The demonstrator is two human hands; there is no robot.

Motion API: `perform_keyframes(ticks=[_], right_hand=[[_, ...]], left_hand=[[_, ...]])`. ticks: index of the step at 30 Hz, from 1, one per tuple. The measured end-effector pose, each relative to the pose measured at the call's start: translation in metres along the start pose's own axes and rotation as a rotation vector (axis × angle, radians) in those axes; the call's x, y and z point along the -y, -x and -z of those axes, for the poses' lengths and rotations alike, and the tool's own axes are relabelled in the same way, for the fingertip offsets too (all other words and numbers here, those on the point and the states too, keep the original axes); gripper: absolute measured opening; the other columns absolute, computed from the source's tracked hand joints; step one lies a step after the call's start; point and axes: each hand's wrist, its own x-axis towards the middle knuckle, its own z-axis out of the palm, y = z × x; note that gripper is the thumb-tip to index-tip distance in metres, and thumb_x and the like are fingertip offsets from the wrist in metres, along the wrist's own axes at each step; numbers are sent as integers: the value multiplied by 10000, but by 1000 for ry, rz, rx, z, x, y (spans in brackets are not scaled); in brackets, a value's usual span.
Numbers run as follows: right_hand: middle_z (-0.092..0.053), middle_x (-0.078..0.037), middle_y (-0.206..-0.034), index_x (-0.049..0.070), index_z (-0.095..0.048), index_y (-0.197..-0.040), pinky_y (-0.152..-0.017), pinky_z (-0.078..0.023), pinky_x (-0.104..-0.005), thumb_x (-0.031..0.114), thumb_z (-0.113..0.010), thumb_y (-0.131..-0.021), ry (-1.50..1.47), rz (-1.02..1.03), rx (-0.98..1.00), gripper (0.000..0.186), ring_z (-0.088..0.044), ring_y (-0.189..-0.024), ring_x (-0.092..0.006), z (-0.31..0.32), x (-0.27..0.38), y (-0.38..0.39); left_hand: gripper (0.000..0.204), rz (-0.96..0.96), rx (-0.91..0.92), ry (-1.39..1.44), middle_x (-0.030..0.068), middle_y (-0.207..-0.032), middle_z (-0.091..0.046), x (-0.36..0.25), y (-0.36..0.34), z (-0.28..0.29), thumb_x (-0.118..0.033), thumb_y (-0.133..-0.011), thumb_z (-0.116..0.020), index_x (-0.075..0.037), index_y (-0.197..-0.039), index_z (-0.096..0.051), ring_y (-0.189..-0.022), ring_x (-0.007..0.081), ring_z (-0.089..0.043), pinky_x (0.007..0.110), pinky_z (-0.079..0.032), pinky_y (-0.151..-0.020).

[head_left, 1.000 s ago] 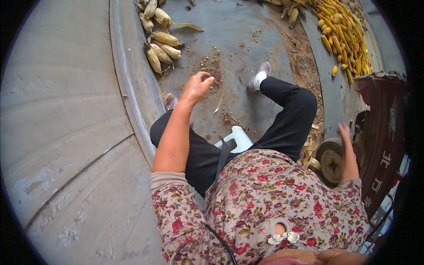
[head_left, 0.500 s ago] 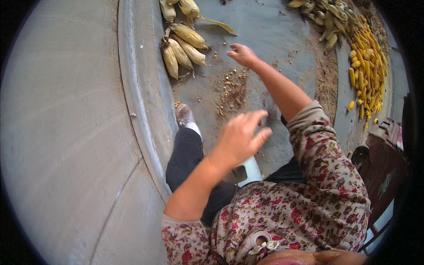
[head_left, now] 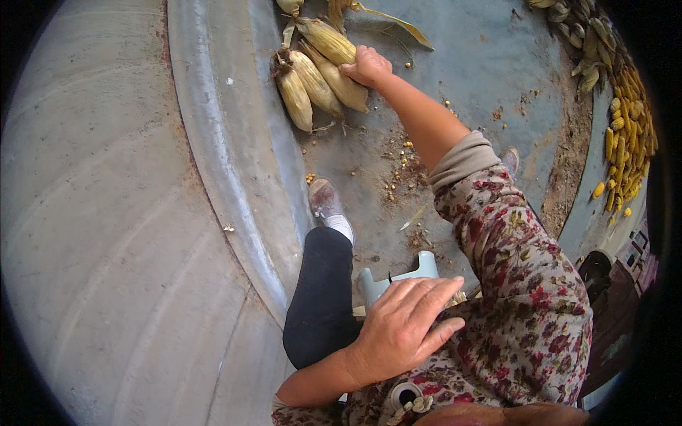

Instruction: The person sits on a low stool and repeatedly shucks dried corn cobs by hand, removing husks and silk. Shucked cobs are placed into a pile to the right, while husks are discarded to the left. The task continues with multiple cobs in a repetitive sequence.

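Note:
My right hand (head_left: 370, 67) reaches far forward and has its fingers closed on the tip of an ear of corn in its dry husk (head_left: 325, 40). It is the uppermost of a small cluster on the ground. More husked-over ears lie right beside it, one (head_left: 344, 84) just under my fingers and another (head_left: 293, 99) nearer the wall edge. Close to my body, my left hand (head_left: 408, 323) hangs with nothing in it, fingers stretched out, over a pale plastic stool (head_left: 426, 265).
Bare yellow cobs (head_left: 626, 138) are heaped at the right, beyond a pile of dry husks (head_left: 593, 46). Loose kernels and debris (head_left: 405, 167) dot the floor. A long pale curved ledge (head_left: 220, 142) runs along my left. My shoe (head_left: 325, 197) stands near it.
My right hand has moved forward and left onto the corn and closed on one ear. My left hand has drawn back toward my body. The view has shifted.

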Motion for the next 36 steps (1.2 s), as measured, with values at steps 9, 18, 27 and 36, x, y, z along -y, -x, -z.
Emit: perform_keyframes(ticks=[9,18,27,36], right_hand=[[-628,-112,-841,-32,-601,-1025,-563,-473,-312,473,-636,-732,-1021,-144,387,585,-593,-666,-172,23,-82,161],[-567,-178,-1077,0,-504,-1138,-825,-456,-363,383,-696,-718,-632,142,-148,601,-585,-951,-264,122,-59,400],[-527,-202,-1183,-43,-421,-1247,-916,-419,-360,421,-594,-827,-1064,314,-189,649,-513,-1107,-273,185,-114,482],[-623,-45,-888,25,-614,-994,-726,-468,-284,355,-480,-920,-1677,259,169,364,-558,-781,-121,205,-162,527]], left_hand=[[393,73,-138,-4,97,-979,-622,-4,3,-22,-135,-809,-627,-3,-1162,-519,-929,198,-585,318,-451,-841],[625,99,-432,466,95,-1170,-498,42,-13,-78,-308,-819,-666,20,-1264,-373,-1058,185,-486,290,-393,-901],[478,83,-315,767,49,-1025,-552,3,67,-175,-290,-821,-659,-15,-1166,-476,-907,152,-542,287,-445,-809],[516,120,-314,428,46,-961,-583,-12,97,-288,-371,-790,-682,-10,-1119,-515,-828,154,-570,284,-463,-746]])
